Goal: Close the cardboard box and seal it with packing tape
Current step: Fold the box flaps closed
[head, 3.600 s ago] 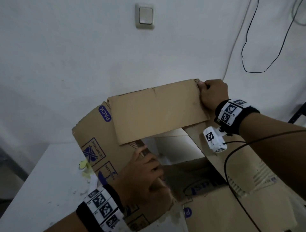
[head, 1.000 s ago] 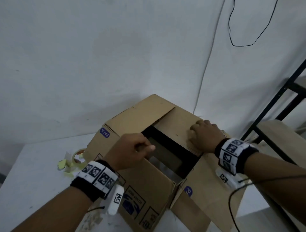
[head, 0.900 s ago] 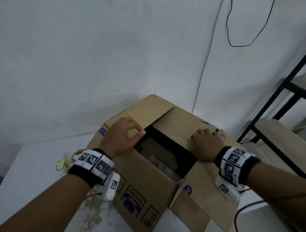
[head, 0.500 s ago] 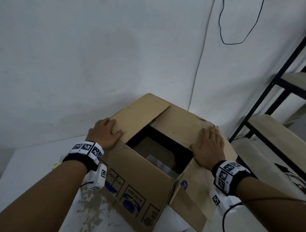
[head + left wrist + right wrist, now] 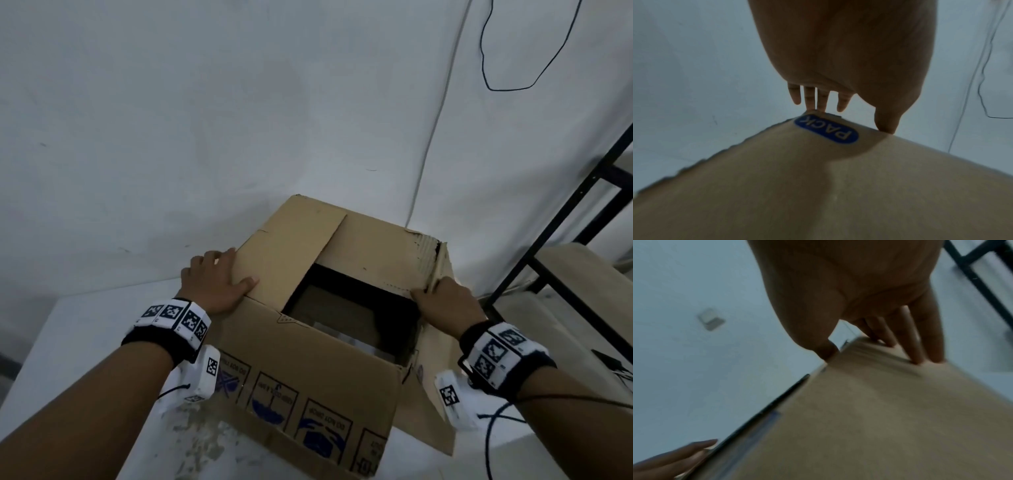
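Holding the box flaps down

My left hand (image 5: pixel 219 284) and right hand (image 5: pixel 445 301) press flat, fingers loose, grasping nothing, so the cardboard box (image 5: pixel 308 370) flaps stay folded.

Right hand (image 5: pixel 859 288) spread on blurred cardboard box (image 5: pixel 879 418), fingers (image 5: pixel 916 340) straight along far edge. Left hand (image 5: pixel 674 457) at lower left. Wall switch (image 5: pixel 711 319) behind.

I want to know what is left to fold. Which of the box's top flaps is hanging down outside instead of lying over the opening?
The right-side flap, drooping down the box's outer wall below the right hand; the two far flaps lie folded across the top.
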